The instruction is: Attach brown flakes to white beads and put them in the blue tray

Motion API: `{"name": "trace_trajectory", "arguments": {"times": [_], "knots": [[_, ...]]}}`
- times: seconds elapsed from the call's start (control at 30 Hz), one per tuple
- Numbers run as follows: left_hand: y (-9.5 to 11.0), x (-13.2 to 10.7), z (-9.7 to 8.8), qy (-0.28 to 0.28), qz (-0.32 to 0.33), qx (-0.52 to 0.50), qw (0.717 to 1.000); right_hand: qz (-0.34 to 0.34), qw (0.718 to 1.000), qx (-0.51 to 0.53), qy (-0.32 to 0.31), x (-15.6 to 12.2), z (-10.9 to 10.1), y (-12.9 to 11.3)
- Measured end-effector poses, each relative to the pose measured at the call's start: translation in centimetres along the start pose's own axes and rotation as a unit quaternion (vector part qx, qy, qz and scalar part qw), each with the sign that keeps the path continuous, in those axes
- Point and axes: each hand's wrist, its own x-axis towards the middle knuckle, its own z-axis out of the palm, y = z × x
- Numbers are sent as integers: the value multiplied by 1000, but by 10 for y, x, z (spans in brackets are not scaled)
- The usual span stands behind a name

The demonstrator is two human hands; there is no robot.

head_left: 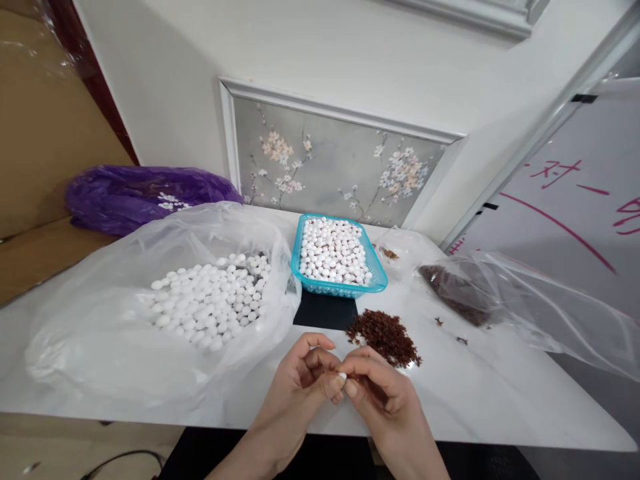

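The white bead [343, 376] sat over the tabletop's [500, 407] near edge, pinched in the left hand's [306, 379] grip. The right hand's [383, 390] fingertips were drawn in narrow beside it — whether they held anything could not be told. Just beyond lay a heap of reddish-brown pieces [384, 337]; behind it, a blue plastic basket [336, 289] full of white beads [334, 250]. Farther left spread a translucent plastic bag [95, 340] — more beads [210, 303] inside.
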Motion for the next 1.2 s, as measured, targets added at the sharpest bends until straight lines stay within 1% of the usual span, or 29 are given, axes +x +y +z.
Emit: {"name": "trace_trajectory", "arguments": {"times": [0.13, 0.2, 0.27, 0.3, 0.33, 0.37, 0.43, 0.47, 0.53, 0.67, 0.77, 0.83, 0.87, 0.9, 0.93, 0.97, 1.03, 1.07, 1.1, 1.13, 1.2], "knots": [[0, 2, 3, 25, 11, -17, 999, -12, 999, -38, 4, 4, 0, -4], [0, 2, 5, 40, 15, -27, 999, -36, 994, -101, 35, 17, -7, -7], [-2, 1, 6, 44, 14, -26, 999, -67, 973, -201, 93, 39, -19, -8], [-3, 1, 6, 43, 12, -25, 999, -83, 954, -262, 118, 53, -26, -8], [-4, 1, 6, 43, 9, -25, 999, -105, 925, -334, 150, 68, -32, -7], [-6, 1, 5, 43, 7, -28, 999, -114, 914, -353, 163, 82, -37, -6], [-8, 1, 4, 47, 1, -42, 998, -115, 906, -374, 161, 106, -43, -4], [-9, 2, 4, 51, -5, -51, 997, -117, 900, -385, 165, 114, -43, -3], [-10, 3, 3, 51, -18, -70, 996, -124, 890, -406, 167, 121, -38, -3], [-12, 4, 2, 45, -31, -76, 996, -141, 881, -431, 136, 116, -21, -4], [-6, -4, 5, 36, -19, -15, 999, -135, 872, -451, 138, 117, -22, 2], [8, -16, 4, 3, 6, 82, 997, -120, 864, -466, 148, 124, -32, 9], [18, -21, 1, -20, 30, 149, 988, -113, 861, -472, 150, 127, -38, 12], [30, -26, -3, -39, 65, 227, 971, -108, 859, -477, 151, 130, -43, 14], [43, -30, -9, -42, 131, 318, 938, -103, 858, -479, 152, 132, -48, 15], [56, -31, -17, -37, 201, 397, 895, -101, 857, -480, 156, 133, -52, 15], [78, -28, -36, 32, 300, 512, 805, -97, 855, -479, 171, 129, -56, 11], [86, -24, -44, 63, 303, 567, 764, -95, 855, -477, 177, 124, -56, 9], [92, -20, -51, 77, 282, 619, 729, -92, 857, -475, 179, 117, -56, 6], [95, -16, -56, 78, 247, 666, 700, -87, 859, -472, 175, 108, -55, 4], [97, -9, -59, 57, 164, 738, 653, -75, 867, -469, 151, 88, -54, 2]]}}
